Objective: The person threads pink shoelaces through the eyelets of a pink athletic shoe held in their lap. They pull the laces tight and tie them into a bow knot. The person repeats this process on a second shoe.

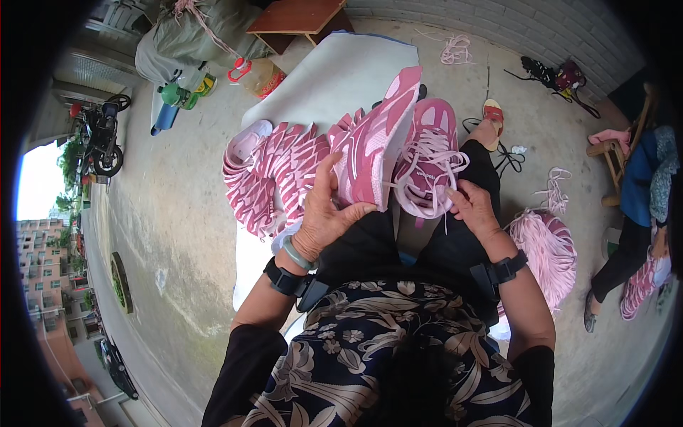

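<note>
At mid-frame, the left hand grips a pink sneaker upper between thumb and fingers; the right hand touches the laced sneaker upper beside it, whether pinching lace or collar cannot be told. Loose lace loops could snag fingers; a slackened left grip might drop its upper.
</note>
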Tool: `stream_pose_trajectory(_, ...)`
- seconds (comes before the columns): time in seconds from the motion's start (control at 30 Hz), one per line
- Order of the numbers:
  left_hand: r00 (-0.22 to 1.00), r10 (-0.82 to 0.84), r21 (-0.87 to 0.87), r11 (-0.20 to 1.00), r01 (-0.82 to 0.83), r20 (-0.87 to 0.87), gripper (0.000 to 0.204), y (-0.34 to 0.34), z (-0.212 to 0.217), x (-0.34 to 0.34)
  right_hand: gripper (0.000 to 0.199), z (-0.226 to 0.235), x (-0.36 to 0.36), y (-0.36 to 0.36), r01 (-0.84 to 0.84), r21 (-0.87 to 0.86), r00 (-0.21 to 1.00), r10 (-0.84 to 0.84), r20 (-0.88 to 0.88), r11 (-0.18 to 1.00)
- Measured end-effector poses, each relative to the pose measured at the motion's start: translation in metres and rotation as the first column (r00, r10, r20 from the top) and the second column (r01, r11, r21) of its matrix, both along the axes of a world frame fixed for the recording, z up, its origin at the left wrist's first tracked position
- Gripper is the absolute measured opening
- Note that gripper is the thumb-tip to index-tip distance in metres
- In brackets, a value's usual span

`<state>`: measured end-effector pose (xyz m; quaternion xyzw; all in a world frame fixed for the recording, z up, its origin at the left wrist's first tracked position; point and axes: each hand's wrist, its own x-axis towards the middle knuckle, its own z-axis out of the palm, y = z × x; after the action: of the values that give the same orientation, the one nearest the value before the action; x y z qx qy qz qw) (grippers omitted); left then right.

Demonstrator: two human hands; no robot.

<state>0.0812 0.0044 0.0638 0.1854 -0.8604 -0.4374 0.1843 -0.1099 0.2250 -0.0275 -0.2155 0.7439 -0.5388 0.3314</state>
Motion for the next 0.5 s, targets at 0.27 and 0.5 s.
stream_pose_trajectory(0.27,0.911,-0.405,-0.518,0.763,0.387,0.085,0.073,0.081,-0.024,-0.053,0.016,-0.009,-0.020,0.003,-0.149,-0.098,0.987,0.153,0.041,0.984)
stream_pose_trajectory(0.5,0.722,-0.563,-0.557,0.475,0.681,0.403,0.044,0.103,-0.061,-0.094,0.033,0.033,-0.032,0.033,0.000,0.076,0.910,0.032,-0.414,0.997)
